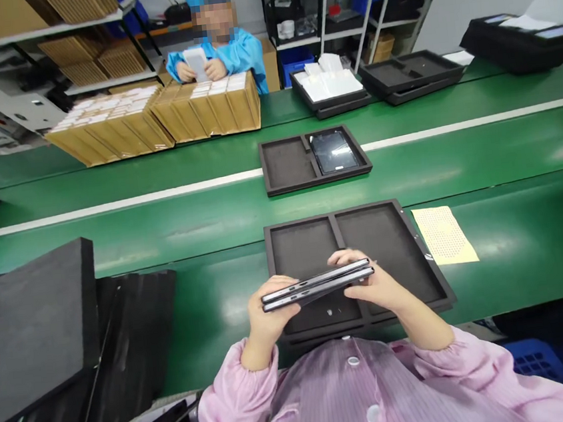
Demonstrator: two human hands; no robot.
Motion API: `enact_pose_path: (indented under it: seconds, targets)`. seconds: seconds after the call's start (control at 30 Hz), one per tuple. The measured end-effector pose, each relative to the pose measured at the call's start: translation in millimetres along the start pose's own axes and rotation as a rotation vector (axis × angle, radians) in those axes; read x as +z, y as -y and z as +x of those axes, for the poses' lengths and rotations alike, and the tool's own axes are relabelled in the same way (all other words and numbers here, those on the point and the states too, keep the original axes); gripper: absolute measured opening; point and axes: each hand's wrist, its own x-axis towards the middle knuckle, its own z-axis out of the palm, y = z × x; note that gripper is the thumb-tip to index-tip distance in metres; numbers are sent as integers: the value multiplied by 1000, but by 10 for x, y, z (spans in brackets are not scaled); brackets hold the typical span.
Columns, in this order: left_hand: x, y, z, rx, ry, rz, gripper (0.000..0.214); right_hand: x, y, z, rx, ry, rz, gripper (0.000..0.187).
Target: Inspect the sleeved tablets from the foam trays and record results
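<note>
Two thin tablets, stacked together and seen edge-on, are held up in front of me. My left hand grips their left end, thumb below and fingers above. At the right end, my right hand pinches the same pair between thumb and fingers. Beneath them lies a black foam tray with a divider and recessed compartments, partly hidden by my hands and the tablets. A few small white specks show on the tray's near left floor.
A foam tray holding one tablet sits further off. Right of my tray lies a yellow sticker sheet. Black foam trays pile up at left. Across the green bench, a person in blue handles a white box behind cartons.
</note>
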Motion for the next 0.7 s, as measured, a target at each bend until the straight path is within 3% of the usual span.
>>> enact_pose_path:
  seconds: [0.1, 0.2, 0.3, 0.6, 0.7]
  targets:
    - [23, -33, -96, 45, 60, 37, 36, -15, 133, -20, -141, -19, -22, 47]
    - [-17, -22, -127, -9, 78, 43, 41, -4, 136, -35, -116, 29, -6, 38]
    - [-38, -10, -114, 28, 106, 28, 35, -5, 88, -36, -134, 63, 40, 34]
    - [-18, -80, -84, -9, 157, 67, 39, -54, 130, -56, -161, 112, 31, 33]
    - [-62, -1, -147, -10, 162, 72, 47, -134, 62, -18, -174, 167, 17, 30]
